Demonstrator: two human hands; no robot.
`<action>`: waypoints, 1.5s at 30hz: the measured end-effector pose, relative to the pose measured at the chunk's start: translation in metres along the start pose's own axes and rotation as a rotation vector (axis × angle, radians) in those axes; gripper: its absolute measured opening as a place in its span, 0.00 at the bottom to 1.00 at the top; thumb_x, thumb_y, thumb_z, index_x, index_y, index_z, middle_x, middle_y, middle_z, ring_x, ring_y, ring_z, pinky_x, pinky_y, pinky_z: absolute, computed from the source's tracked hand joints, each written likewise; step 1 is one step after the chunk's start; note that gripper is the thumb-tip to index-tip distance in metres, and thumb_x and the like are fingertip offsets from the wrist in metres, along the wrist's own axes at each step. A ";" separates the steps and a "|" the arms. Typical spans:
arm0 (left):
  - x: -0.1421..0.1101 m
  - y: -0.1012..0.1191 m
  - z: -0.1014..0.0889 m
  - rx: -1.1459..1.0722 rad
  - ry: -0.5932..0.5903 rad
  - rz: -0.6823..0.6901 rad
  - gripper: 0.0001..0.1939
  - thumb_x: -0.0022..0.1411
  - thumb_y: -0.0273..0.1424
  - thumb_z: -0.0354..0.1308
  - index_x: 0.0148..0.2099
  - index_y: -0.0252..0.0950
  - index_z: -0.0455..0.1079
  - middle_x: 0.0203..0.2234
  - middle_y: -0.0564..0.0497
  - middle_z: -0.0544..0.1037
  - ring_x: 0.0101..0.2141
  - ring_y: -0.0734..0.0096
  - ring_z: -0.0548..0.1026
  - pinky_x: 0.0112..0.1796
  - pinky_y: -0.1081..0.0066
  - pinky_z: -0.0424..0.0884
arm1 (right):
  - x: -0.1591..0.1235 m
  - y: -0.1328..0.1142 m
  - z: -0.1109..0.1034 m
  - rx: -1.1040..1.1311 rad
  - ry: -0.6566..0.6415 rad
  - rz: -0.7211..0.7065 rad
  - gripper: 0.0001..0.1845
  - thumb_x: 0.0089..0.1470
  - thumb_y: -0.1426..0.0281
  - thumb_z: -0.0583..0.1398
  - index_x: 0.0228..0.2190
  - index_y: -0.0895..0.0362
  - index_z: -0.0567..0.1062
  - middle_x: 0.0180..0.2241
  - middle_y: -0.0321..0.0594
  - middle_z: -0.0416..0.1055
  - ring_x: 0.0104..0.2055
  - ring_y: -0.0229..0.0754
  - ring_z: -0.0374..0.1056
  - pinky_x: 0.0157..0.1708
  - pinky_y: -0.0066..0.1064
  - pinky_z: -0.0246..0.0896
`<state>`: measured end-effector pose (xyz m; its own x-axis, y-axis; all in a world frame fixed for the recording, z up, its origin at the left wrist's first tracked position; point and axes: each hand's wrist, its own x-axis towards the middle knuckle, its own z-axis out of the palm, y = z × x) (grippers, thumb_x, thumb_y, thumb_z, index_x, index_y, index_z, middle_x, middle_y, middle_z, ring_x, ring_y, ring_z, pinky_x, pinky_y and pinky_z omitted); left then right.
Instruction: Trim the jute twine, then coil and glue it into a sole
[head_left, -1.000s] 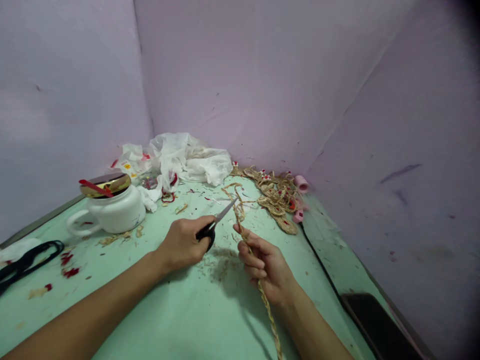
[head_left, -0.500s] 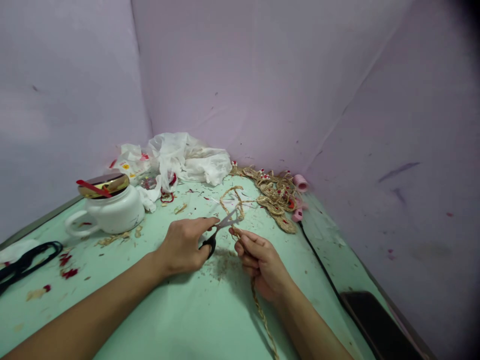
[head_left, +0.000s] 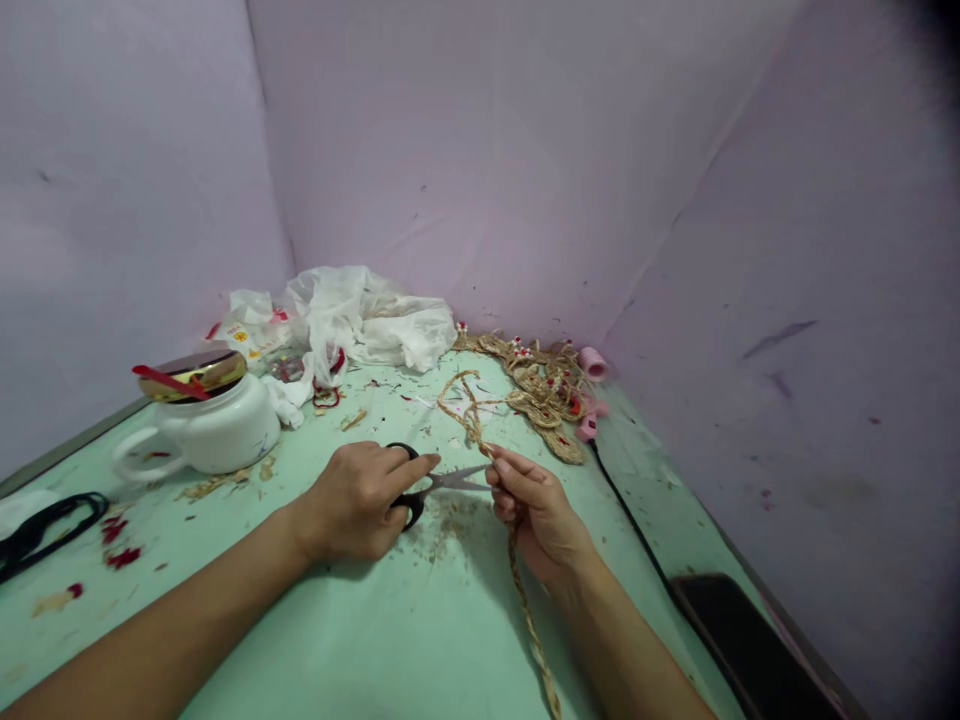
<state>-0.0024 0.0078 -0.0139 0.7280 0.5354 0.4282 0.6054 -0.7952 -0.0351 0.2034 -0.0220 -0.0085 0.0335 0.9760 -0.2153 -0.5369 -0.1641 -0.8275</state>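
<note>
My left hand [head_left: 358, 498] grips black-handled scissors [head_left: 435, 484], blades pointing right toward my right hand. My right hand [head_left: 537, 512] is closed around a braided jute rope [head_left: 529, 620], pinching it near its upper end. The rope runs down toward me from that hand, and its loose looped end [head_left: 466, 400] lies on the green table [head_left: 390, 640] beyond my fingers. The blade tips almost touch the rope at my right fingertips.
A white pot [head_left: 214, 425] with a gold lid and red stick stands at left. Crumpled white plastic bags [head_left: 352, 320] lie at the back. Jute pieces with red beads [head_left: 544, 390] and pink spools [head_left: 592, 362] fill the corner. Black scissors [head_left: 45, 525] sit far left; a dark phone [head_left: 739, 645] at right.
The scissors swung down from pointing up-right to lying nearly level, blades now at my right fingertips. My right hand shifted slightly right, still holding the rope.
</note>
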 end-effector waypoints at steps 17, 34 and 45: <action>0.001 -0.007 0.010 -0.003 -0.045 -0.131 0.24 0.51 0.26 0.48 0.52 0.35 0.62 0.29 0.50 0.76 0.27 0.65 0.73 0.27 0.67 0.65 | -0.001 0.000 0.004 -0.203 0.136 -0.227 0.11 0.31 0.71 0.67 0.24 0.60 0.78 0.15 0.37 0.72 0.17 0.32 0.61 0.18 0.24 0.53; -0.001 -0.008 0.013 0.049 0.033 -0.099 0.23 0.50 0.23 0.48 0.51 0.35 0.62 0.27 0.53 0.77 0.24 0.66 0.73 0.23 0.68 0.64 | -0.004 0.000 0.008 -0.342 0.139 -0.265 0.11 0.33 0.70 0.65 0.25 0.60 0.77 0.16 0.36 0.72 0.18 0.34 0.63 0.20 0.25 0.56; -0.002 -0.008 0.014 -0.039 0.065 -0.080 0.22 0.52 0.22 0.47 0.50 0.35 0.61 0.29 0.52 0.77 0.25 0.69 0.74 0.25 0.71 0.65 | -0.004 -0.001 0.009 -0.345 0.177 -0.269 0.11 0.33 0.70 0.65 0.26 0.60 0.77 0.16 0.36 0.72 0.19 0.35 0.64 0.21 0.27 0.58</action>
<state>-0.0048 0.0171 -0.0270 0.6545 0.5788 0.4863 0.6467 -0.7619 0.0365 0.1959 -0.0244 -0.0022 0.2928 0.9557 -0.0297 -0.1793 0.0244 -0.9835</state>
